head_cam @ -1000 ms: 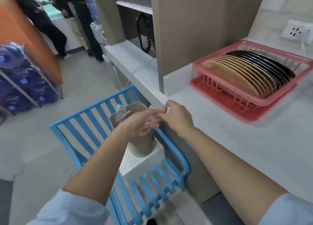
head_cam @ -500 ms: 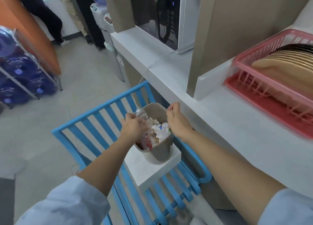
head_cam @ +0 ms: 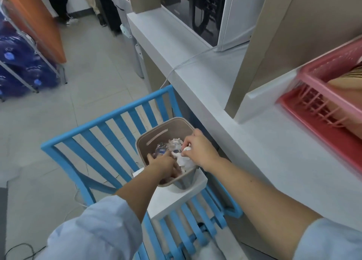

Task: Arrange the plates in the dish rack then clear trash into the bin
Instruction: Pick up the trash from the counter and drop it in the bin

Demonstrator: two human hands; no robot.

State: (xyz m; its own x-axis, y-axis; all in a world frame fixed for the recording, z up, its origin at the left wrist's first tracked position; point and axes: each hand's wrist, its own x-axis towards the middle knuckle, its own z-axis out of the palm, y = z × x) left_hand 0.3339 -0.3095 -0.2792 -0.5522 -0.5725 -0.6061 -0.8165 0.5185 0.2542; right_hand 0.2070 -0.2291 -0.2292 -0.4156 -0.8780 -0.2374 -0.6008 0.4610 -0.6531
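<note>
both hands' fingers (head_cam: 186, 142) press crumpled trash (head_cam: 177, 148) inside the bin (head_cam: 156, 130)

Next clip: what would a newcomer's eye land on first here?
Both hands, left hand and right hand, reach into the beige bin of crumpled trash at centre. It stands on a white board across a blue slatted chair. A pink dish rack sits far right.

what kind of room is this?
Likely an office pantry or break room: a microwave on the white counter, a pink dish rack with plates, and racked water-cooler bottles on the floor.
</note>
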